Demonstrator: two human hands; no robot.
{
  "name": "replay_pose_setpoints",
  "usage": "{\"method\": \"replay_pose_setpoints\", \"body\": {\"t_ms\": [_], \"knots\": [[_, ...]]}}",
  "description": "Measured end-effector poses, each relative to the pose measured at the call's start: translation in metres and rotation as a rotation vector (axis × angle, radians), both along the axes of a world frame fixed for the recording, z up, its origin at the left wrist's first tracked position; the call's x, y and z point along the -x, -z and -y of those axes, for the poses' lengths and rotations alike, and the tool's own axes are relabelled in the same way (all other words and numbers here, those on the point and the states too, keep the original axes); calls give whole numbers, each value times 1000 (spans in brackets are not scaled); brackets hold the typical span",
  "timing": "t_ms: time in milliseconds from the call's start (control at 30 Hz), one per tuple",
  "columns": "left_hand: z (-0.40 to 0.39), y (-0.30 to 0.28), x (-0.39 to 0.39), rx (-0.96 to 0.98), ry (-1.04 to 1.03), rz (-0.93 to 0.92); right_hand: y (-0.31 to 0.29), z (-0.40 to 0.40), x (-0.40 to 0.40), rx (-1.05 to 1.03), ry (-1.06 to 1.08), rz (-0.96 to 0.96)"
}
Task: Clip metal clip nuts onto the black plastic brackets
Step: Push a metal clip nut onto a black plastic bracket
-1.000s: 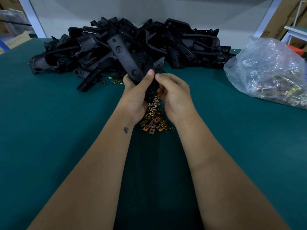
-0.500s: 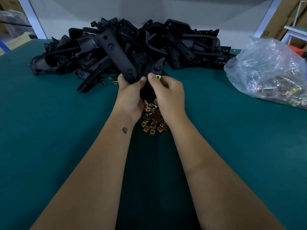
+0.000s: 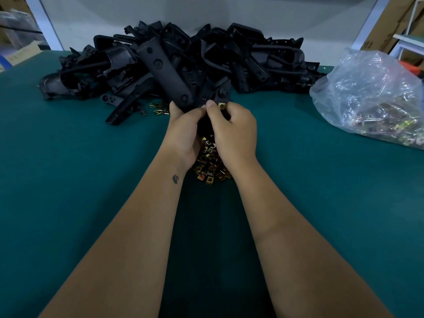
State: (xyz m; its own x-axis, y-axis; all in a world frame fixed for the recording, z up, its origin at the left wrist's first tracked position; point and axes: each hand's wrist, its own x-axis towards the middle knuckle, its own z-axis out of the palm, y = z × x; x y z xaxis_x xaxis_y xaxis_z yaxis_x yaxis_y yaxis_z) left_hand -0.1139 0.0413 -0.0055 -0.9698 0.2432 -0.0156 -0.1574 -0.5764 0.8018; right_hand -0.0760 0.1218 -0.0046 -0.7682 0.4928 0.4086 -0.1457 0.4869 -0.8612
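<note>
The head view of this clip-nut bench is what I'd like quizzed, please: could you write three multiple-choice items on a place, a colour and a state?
1. Where does the clear plastic bag lie?
A. On the right of the mat
B. On the left of the mat
C. On top of the bracket heap

2. What colour is the table mat?
A. Red
B. Teal green
C. White

3. What is the right hand doing?
A. Lying flat on the mat
B. Reaching into the bag
C. Pinching a clip nut at the black bracket

Key: 1 A, the bag sits at the right edge; 2 B, the mat is teal all round the arms; 3 C, a brass-coloured nut shows at its fingertips while the left hand grips the bracket's lower end.
</note>
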Motion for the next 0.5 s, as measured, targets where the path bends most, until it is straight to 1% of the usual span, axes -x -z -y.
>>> {"method": "replay_pose_setpoints", "body": {"t_ms": [100, 167, 233, 267, 333, 400, 500], "knots": [[2, -1, 0, -84, -1, 69, 0, -1, -1, -14, -16, -19], [5, -1, 4, -124, -30, 142, -2, -3, -3, 46, -19, -30], [10, -3, 10, -173, -55, 218, -3, -9, -4, 99, 19, -32], [12, -4, 11, -207, -73, 252, -3, -13, -3, 91, 57, -14], [16, -5, 13, -288, -112, 299, -2, -25, -2, 66, 142, 84], [19, -6, 12, -354, -128, 302, -1, -37, -2, 32, 191, 220], [19, -5, 10, -380, -134, 311, 2, -44, -1, -50, 149, 391]]}}
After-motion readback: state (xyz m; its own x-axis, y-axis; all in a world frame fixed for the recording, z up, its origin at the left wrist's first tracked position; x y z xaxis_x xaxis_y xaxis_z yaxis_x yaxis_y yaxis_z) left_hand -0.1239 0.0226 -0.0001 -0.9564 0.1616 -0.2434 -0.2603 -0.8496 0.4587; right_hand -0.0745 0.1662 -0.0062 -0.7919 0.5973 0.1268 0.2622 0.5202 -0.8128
